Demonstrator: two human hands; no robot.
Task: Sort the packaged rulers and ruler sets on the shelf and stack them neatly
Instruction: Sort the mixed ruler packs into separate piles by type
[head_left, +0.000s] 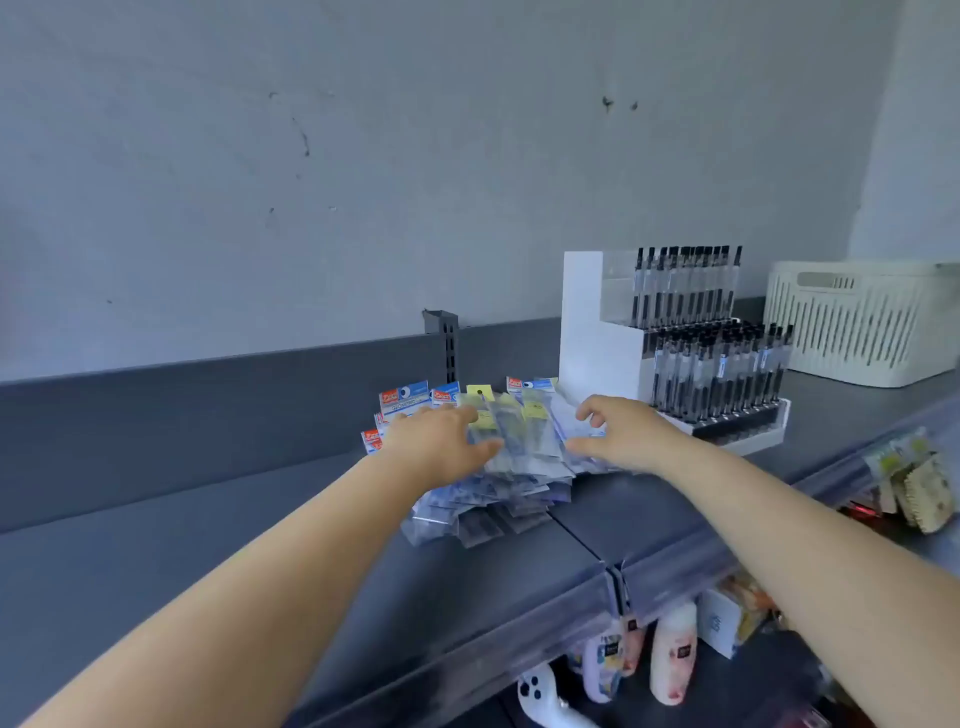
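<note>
Both hands on pile (498, 467): left hand (441, 441) flat, right hand (618, 431) loosely curled, gripping nothing. Should square edges before lifting.

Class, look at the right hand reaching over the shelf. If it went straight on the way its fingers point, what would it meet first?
The right hand points forward and left, so it would probably first meet the pile of packaged rulers, which its fingertips already seem to touch. Depth is hard to judge.
</note>
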